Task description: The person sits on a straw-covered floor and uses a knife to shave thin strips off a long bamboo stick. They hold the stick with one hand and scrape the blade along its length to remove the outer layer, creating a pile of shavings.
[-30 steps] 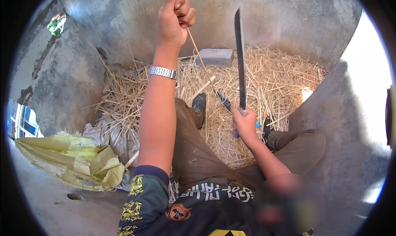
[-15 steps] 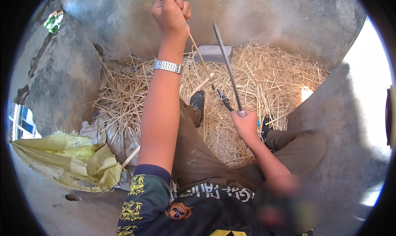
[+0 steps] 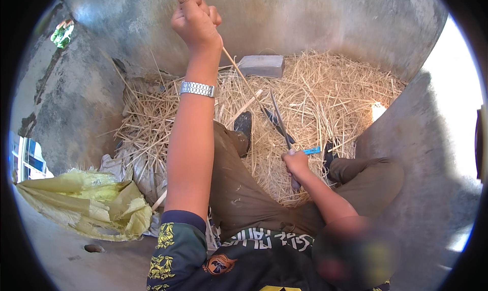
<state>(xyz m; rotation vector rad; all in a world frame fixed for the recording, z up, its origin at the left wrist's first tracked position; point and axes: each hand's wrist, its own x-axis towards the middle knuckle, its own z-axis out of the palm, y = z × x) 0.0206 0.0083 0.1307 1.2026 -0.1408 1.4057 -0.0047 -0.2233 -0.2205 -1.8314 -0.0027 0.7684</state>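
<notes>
My left hand (image 3: 195,22) is raised at the upper left, its fingers closed round a thin straw-coloured stick (image 3: 239,71). The stick slants down to the right, towards a dark narrow piece (image 3: 277,124) whose kind I cannot make out. My right hand (image 3: 296,165) is closed round the handle of a long knife (image 3: 278,114), its narrow grey blade pointing up and away. The handle's end shows below my fist. Just beyond that hand, a small bright-blue item (image 3: 311,150) lies by my foot.
Loose straw and split strips (image 3: 325,92) cover the ground between my legs and the curved concrete wall (image 3: 315,21). A grey block (image 3: 262,66) sits by the wall. At the left lies a torn yellow sack (image 3: 96,202). My shod foot (image 3: 243,131) rests on the straw.
My right hand has come down slightly, and the knife blade has swung lower towards the straw. My left hand has shifted left and a little up, still gripping the stick.
</notes>
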